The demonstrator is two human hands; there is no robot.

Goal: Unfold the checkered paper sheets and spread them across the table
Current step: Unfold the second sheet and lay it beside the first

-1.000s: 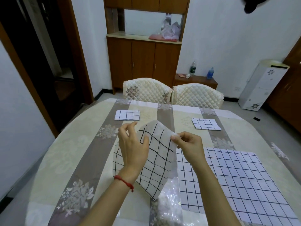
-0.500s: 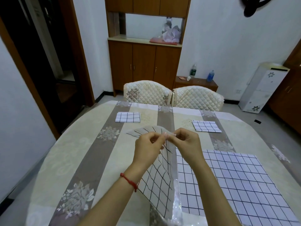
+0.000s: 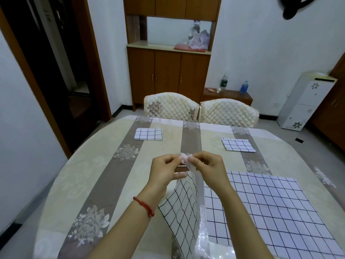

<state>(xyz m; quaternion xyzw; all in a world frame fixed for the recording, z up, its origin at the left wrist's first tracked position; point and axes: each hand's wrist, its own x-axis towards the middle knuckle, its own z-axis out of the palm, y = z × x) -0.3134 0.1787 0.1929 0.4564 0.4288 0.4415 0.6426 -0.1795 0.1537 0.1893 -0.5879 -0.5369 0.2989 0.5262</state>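
Head view: we pinch the sheet's (image 3: 182,202) top corner, left hand (image 3: 166,171) and right hand (image 3: 207,169) fingertips clamped together on it above the table (image 3: 104,174). It looks thin, limp and light; we'd part its layers at that corner.

We note a rounded tabletop (image 3: 104,171) under a striped floral cloth. On it: an unfolded checkered sheet (image 3: 270,208) near right, a folded sheet (image 3: 148,134) far left, another folded one (image 3: 238,145) far right.
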